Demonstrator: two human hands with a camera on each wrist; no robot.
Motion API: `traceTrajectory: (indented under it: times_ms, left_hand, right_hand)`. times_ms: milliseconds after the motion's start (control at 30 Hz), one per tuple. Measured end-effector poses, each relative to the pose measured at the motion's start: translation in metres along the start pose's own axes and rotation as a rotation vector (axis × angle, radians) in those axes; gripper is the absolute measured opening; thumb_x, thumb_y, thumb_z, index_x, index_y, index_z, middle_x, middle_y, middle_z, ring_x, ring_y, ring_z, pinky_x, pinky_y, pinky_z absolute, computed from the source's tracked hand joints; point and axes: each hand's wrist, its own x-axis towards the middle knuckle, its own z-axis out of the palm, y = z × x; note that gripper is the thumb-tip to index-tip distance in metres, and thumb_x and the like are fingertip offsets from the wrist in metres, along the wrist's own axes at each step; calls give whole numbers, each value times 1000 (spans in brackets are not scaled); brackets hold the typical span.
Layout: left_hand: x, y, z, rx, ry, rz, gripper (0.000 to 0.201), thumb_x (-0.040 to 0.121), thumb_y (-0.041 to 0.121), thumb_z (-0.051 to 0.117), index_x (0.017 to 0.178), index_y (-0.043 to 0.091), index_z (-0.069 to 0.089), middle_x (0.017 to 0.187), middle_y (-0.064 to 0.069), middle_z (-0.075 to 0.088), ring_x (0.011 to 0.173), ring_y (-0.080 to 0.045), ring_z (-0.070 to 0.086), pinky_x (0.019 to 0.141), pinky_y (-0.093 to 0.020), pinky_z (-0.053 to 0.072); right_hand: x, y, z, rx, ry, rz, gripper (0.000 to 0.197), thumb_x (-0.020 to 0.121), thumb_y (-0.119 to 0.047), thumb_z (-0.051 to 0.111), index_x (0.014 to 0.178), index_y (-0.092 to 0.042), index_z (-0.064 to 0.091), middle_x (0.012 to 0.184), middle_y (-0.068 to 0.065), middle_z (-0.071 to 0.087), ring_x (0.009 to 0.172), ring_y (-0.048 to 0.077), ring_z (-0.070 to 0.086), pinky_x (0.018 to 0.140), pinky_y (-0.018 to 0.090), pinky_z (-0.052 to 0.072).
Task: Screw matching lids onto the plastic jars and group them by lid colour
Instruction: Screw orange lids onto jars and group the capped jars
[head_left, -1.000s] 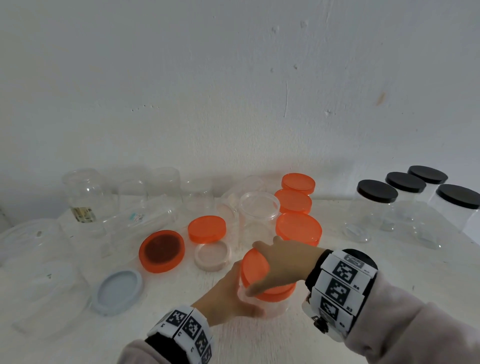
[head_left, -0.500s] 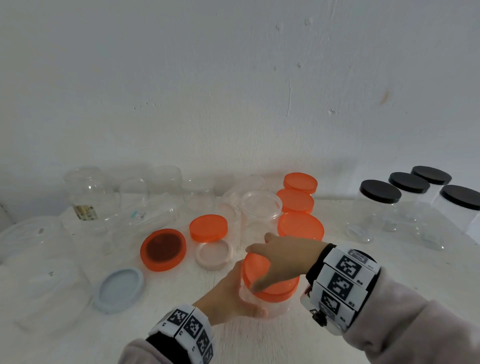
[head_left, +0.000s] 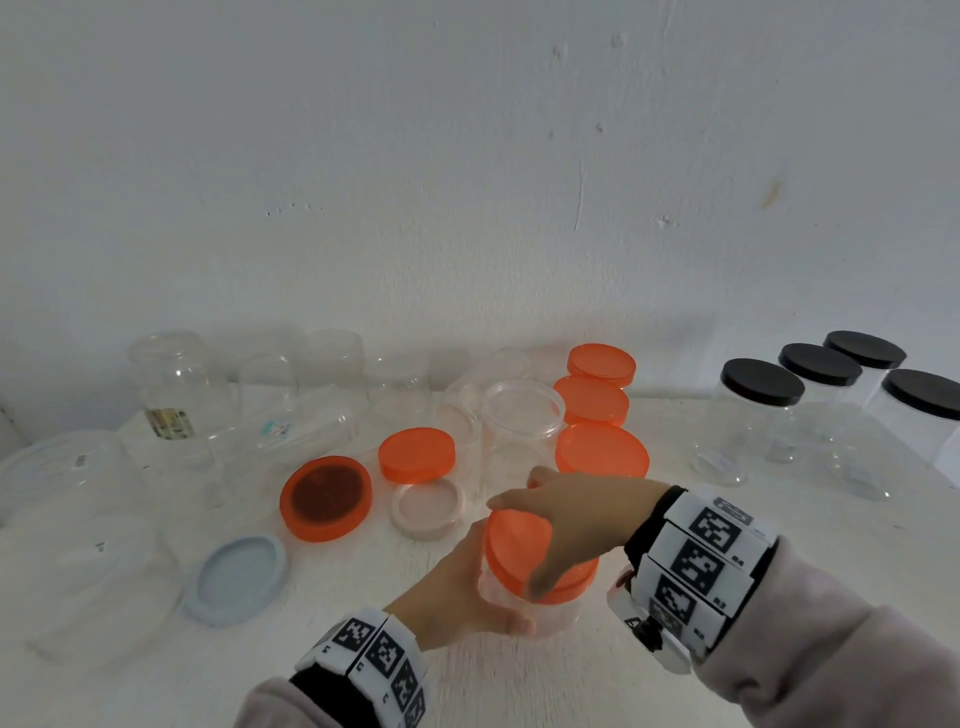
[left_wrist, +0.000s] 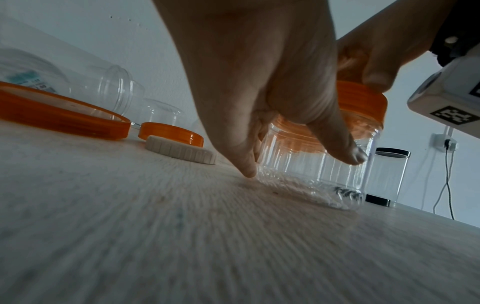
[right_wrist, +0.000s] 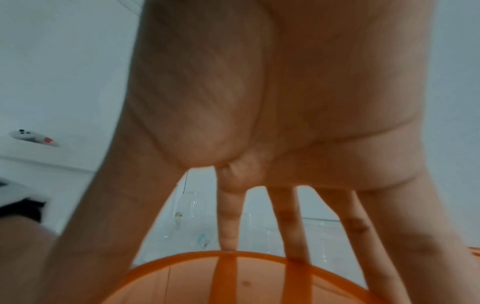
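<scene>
- We take the clear jar (head_left: 540, 610) under our hands as the landmark: a squat, ribbed, see-through plastic tub standing on the white, finely grained table (head_left: 571, 691).
- Our left hand (head_left: 457, 592) wraps its side, with the fingers curled round the far wall and the thumb (left_wrist: 337, 142) laid across the near wall just under the lid.
- The orange lid (head_left: 519, 535) sits on its mouth, smooth on top with a ridged, translucent skirt; it looks slightly tilted, and we cannot tell how far it is threaded.
- Our right hand (head_left: 576, 514) arches over the lid, fingers (right_wrist: 228, 222) spread wide, their tips pinching the rim all round.
- Just behind the jar stands an open clear jar (head_left: 519, 431), and to the right of that a row of three jars with orange lids (head_left: 600, 452) runs back towards the wall.
- Behind-left of it lie a pale, ridged lid (head_left: 427, 509), a loose orange lid (head_left: 415, 454) and a wider orange lid (head_left: 326, 499), hollow side up.
- Further left rests a flat grey-blue lid (head_left: 236, 579), and beyond it more clear, lidless containers.
- Well to the right stand four tall clear jars with black lids (head_left: 762, 382), grouped together.
</scene>
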Motion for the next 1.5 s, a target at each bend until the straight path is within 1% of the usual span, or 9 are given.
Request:
traceTrajectory:
  times_ms: [133, 233, 367, 633, 967, 1100, 1267, 1367, 1500]
  left_hand:
    - [-1, 2, 0, 17, 1, -12, 100, 70, 24, 85, 143, 34, 16, 142, 17, 35, 131, -4, 37, 111, -28, 33]
    - [-1, 5, 0, 33, 5, -27, 100, 70, 24, 85, 141, 35, 16, 142, 16, 35, 132, -6, 36, 114, -32, 32]
    - [-1, 6, 0, 45, -2, -44, 103, 69, 26, 85, 142, 37, 14, 140, 18, 36, 129, -5, 36, 108, -26, 34]
    - [-1, 7, 1, 35, 13, -41, 100, 68, 27, 86, 135, 43, 15, 138, 19, 37, 127, -4, 39, 108, -27, 36]
    - [-1, 11, 3, 104, 45, -49, 103, 65, 34, 87, 135, 43, 11, 140, 14, 37, 129, -8, 40, 112, -36, 36]
    - [-1, 11, 3, 118, 43, -66, 107, 65, 34, 87, 143, 35, 13, 141, 13, 38, 130, -8, 41, 112, -37, 36]
    - [2, 10, 5, 155, 72, -69, 104, 64, 40, 87, 137, 41, 13, 138, 18, 37, 126, -3, 40, 108, -27, 36]
    - [6, 10, 5, 178, 84, -75, 106, 64, 41, 87, 139, 39, 12, 135, 20, 37, 124, -1, 41, 107, -23, 36]
    - [9, 11, -2, 213, 86, -67, 100, 62, 42, 87, 133, 44, 16, 118, 34, 38, 105, 17, 42, 81, -1, 36]
  right_hand:
    - [4, 0, 7, 25, 56, 56, 102, 64, -79, 63, 147, -45, 14, 135, 2, 36, 116, 27, 48, 81, 36, 43]
    - [1, 0, 4, 20, 1, 32, 106, 63, -66, 74, 145, -51, 7, 140, -2, 30, 124, 27, 42, 90, 43, 45]
    - [-3, 0, 3, 3, -18, -22, 104, 65, -50, 80, 141, -58, 10, 141, -9, 25, 128, 24, 32, 96, 48, 43]
    - [0, 9, 14, 51, 72, -67, 101, 63, -63, 74, 141, -58, 9, 139, -11, 27, 125, 22, 28, 98, 46, 41]
    - [0, 15, 32, 102, 222, -111, 100, 69, -69, 66, 149, -45, 10, 141, -8, 26, 124, 22, 23, 99, 40, 40]
    - [-1, 14, 37, 83, 260, -109, 98, 72, -71, 61, 150, -41, 10, 143, -6, 25, 126, 24, 22, 99, 41, 40]
    - [3, 9, 46, 37, 340, -82, 91, 76, -68, 55, 148, -39, 10, 147, -5, 21, 126, 30, 23, 104, 45, 33]
    - [6, 10, 49, 44, 378, -74, 90, 76, -66, 54, 149, -39, 10, 151, -6, 17, 127, 30, 23, 105, 45, 28]
    - [11, 12, 52, 91, 394, -78, 90, 77, -66, 54, 149, -38, 9, 152, -8, 12, 132, 30, 19, 107, 46, 24]
